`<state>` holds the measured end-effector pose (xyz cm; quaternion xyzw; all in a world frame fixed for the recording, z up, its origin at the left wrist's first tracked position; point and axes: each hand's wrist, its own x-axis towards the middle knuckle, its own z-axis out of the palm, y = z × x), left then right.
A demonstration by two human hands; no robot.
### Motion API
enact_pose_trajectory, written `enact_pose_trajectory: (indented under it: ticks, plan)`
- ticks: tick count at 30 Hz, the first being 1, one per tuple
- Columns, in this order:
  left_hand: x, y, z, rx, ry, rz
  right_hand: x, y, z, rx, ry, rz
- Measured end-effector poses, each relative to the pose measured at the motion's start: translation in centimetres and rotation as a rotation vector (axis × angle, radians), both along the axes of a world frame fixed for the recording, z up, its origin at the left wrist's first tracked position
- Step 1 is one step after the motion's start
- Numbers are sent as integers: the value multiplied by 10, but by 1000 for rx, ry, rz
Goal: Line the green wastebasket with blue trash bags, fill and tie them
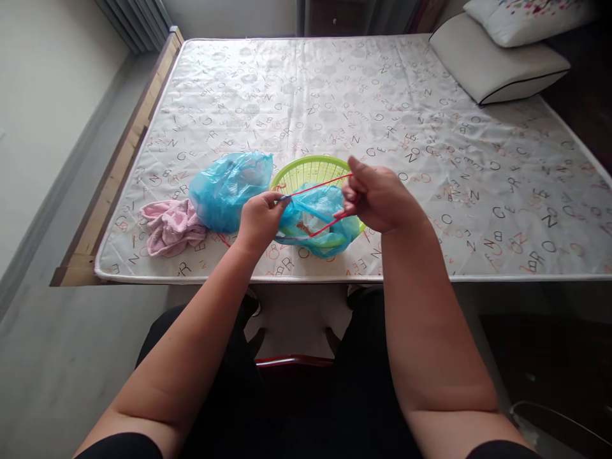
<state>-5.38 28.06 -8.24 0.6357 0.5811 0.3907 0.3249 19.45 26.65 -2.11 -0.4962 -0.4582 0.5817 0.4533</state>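
A thin red string (321,185) runs taut in a loop between my two hands. My left hand (261,220) pinches one end of it, along with a small blue bit I cannot identify. My right hand (375,194) is closed round the other end, thumb up. Below the string, a light-blue plastic bag (329,239) lies in a lime-green basket (310,164), its contents mostly hidden. A fuller blue plastic bag (224,185) rests on the mattress just beyond my left hand. Red string also shows near my left wrist.
A crumpled pink cloth (173,226) lies left of the full bag. Everything rests on a letter-patterned mattress (296,95) with a wooden bed frame (143,121) at its left. A beige pillow (497,60) and a white cushion (530,22) are at the far right.
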Motion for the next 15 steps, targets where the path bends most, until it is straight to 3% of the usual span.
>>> enact_pose_trajectory:
  ticks: [2,5,9,15]
  plan:
    - [-1,0,1,-10,17,3,12,-2,3,-17,126,34]
    - [4,-3,2,-30,35,-27,17,-4,6,92,244,-10]
    - [10,-7,-1,-34,60,-49,2,-5,5,207,121,-119]
    - [7,-11,5,-35,-103,-150,-20,-4,-2,215,145,-59]
